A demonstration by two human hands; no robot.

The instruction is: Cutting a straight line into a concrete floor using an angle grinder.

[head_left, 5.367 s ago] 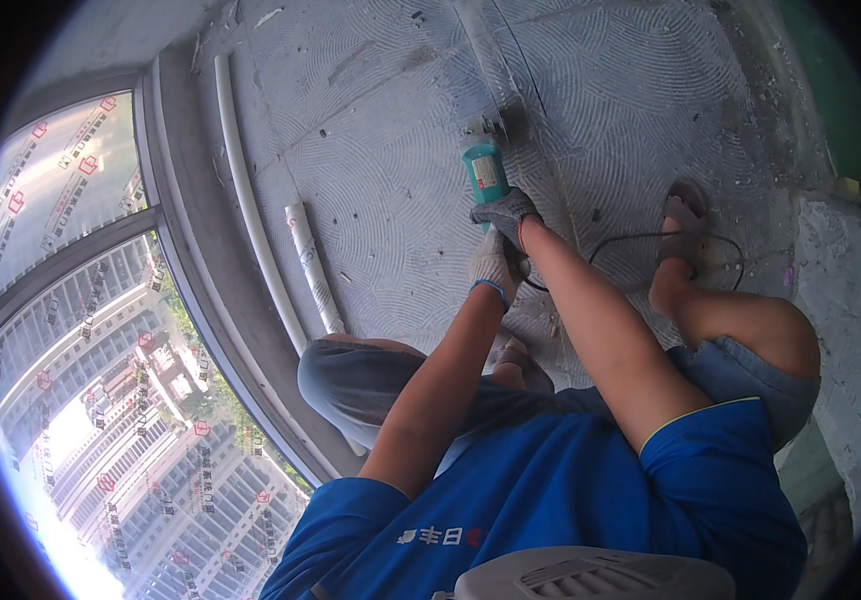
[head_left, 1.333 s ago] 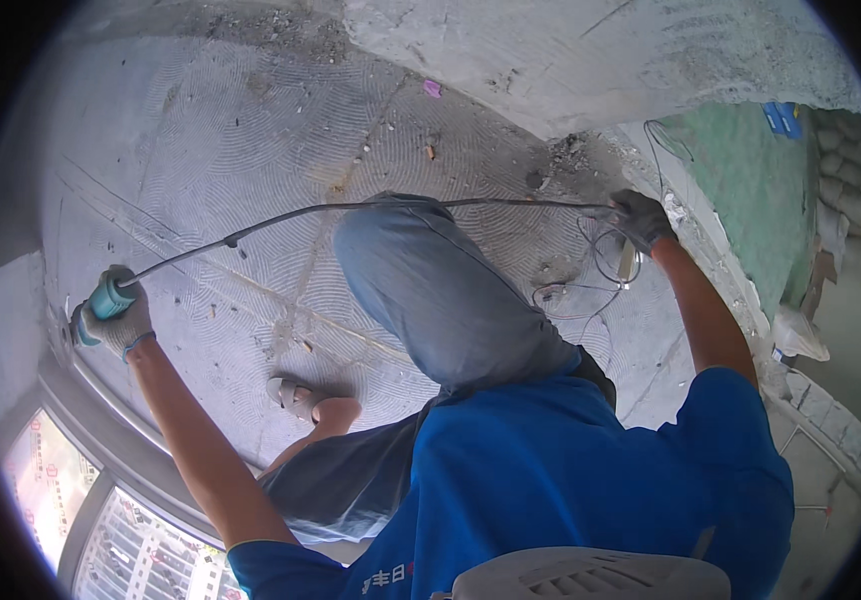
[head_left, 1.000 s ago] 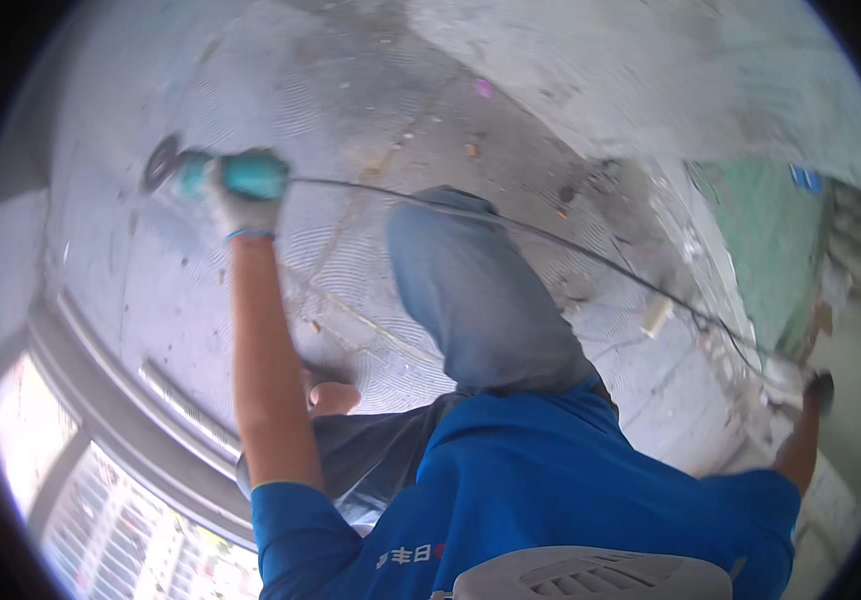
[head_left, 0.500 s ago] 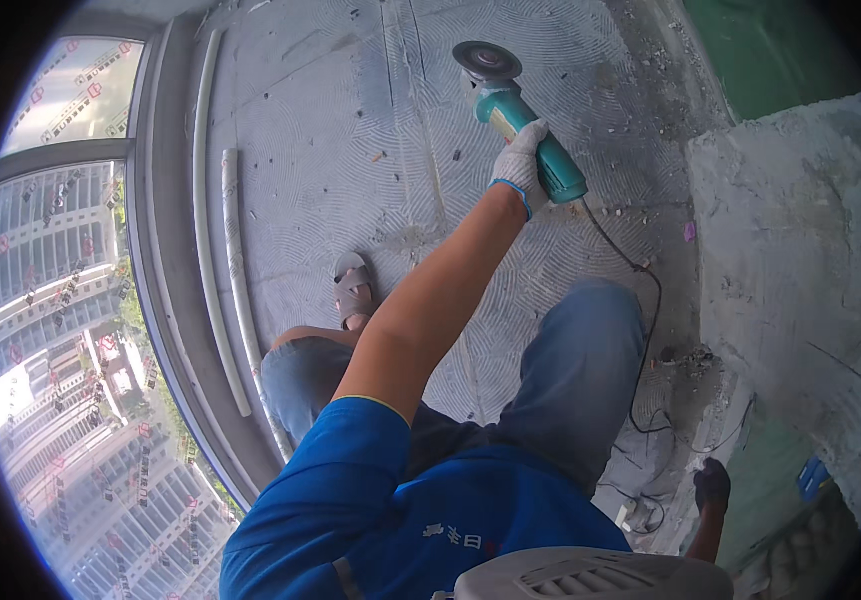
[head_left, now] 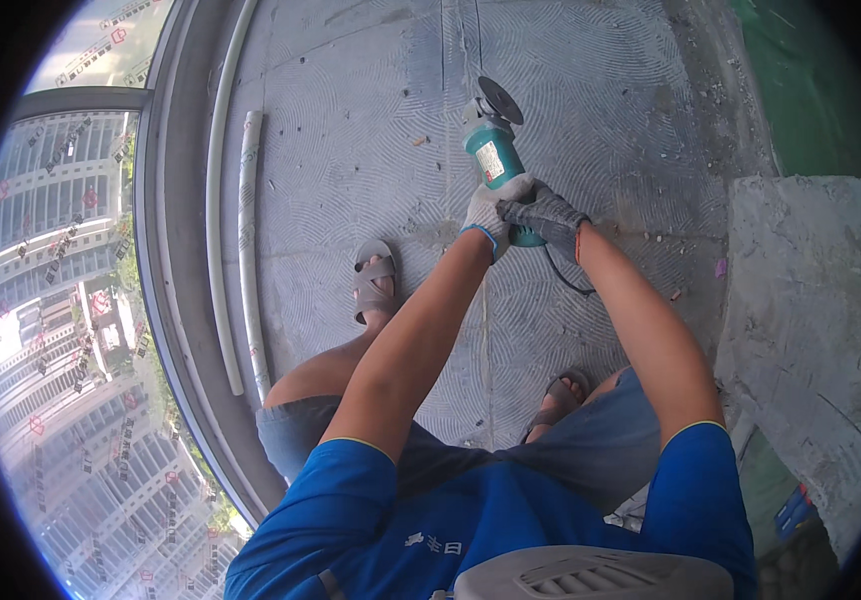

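Observation:
Held out in front of me is a teal angle grinder (head_left: 493,158), with a dark round disc (head_left: 500,100) at its far end. My left hand (head_left: 490,212), in a whitish knit glove with a blue cuff, is closed round the grinder's body from the left. From the other side my right hand (head_left: 550,213), in a dark grey glove, closes on the rear of the body, its fingers meeting the left hand. A black cord (head_left: 565,282) trails from the grinder's back end. The disc is tilted, apart from the floor.
Grey concrete floor (head_left: 350,150) with curved ridges and scattered crumbs lies below. Two long pale pipes (head_left: 251,230) run beside the window frame (head_left: 175,270) on the left. A rough grey slab (head_left: 810,300) stands at right, near a green surface (head_left: 810,90). My sandalled feet (head_left: 375,280) are apart.
My right hand has come up from the lower right and taken hold of the grinder. The grinder has moved lower and turned, so its disc now tilts to the right.

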